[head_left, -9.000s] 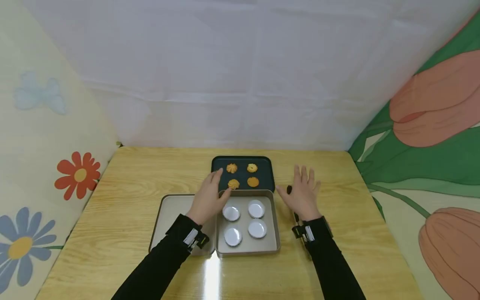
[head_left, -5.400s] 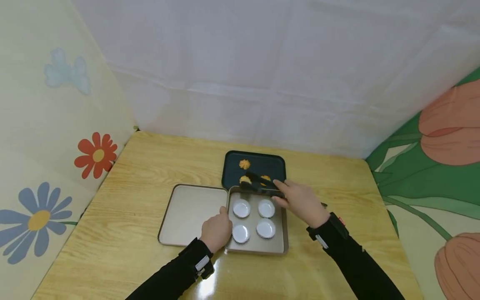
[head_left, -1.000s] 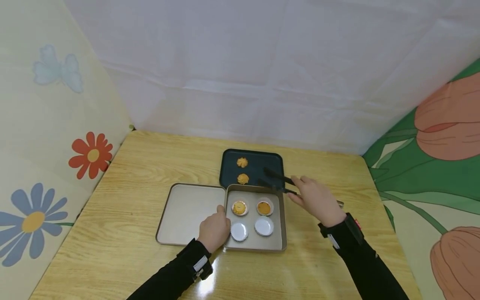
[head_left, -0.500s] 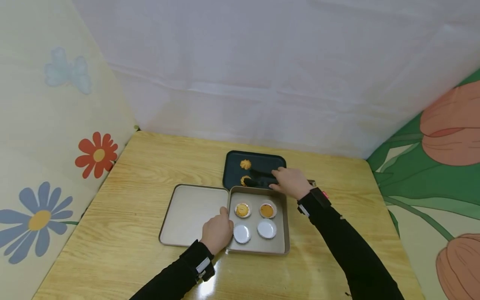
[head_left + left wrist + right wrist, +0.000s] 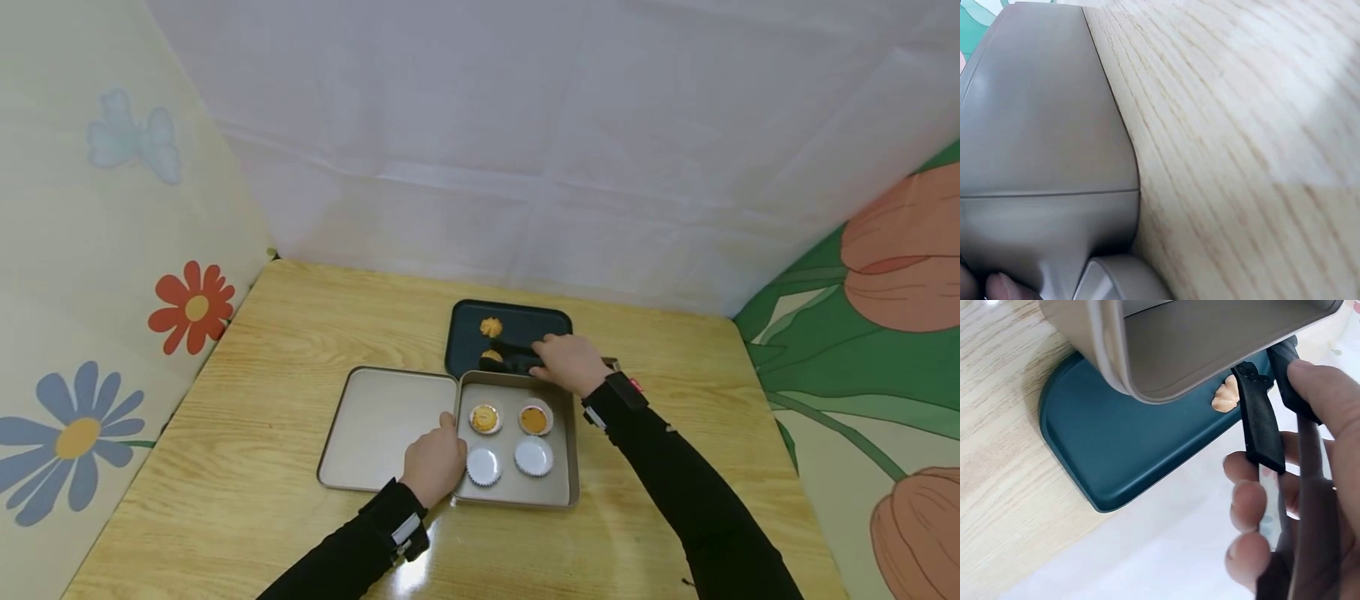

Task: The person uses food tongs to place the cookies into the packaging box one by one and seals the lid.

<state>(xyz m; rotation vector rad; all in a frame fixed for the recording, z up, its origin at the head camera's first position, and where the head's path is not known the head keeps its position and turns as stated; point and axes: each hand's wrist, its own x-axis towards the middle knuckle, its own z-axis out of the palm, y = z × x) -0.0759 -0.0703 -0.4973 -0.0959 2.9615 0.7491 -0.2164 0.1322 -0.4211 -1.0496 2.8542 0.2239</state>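
On the near-left part of the pale wooden table point(image 5: 285, 350), a flat beige metal lid point(image 5: 386, 425) lies open side up, and the left hand point(image 5: 435, 458) sits at its right edge, fingers curled against the left wall of the square beige metal tin point(image 5: 566, 454) right beside it, bracing it. Whether it truly pinches the wall or only leans on it, I cannot tell; the left wrist view shows just a fingertip point(image 5: 999, 286) at the metal.

Inside the tin, four white fluted paper cups: the two far ones point(image 5: 485, 419) point(image 5: 533, 420) each carry a golden biscuit, the two near ones point(image 5: 484, 466) point(image 5: 533, 456) are bare.

Moving right and farther back, the dark teal rectangular tray point(image 5: 465, 350) touches the tin's far wall. Two piped golden biscuits lie along its left side, one point(image 5: 491, 327) near the far edge, one point(image 5: 492, 357) at the near edge. The right hand point(image 5: 567, 364) is wrapped round the black plastic tongs point(image 5: 513, 357), whose tips reach left to that nearer biscuit; in the right wrist view the two arms point(image 5: 1260, 419) stand a little apart, the biscuit point(image 5: 1227, 395) just past them.

That biscuit looks light, dry and crumbly, with ridges that would chip, so I'd judge a gentle squeeze across its sides, low down, safer than a hard nip on top.
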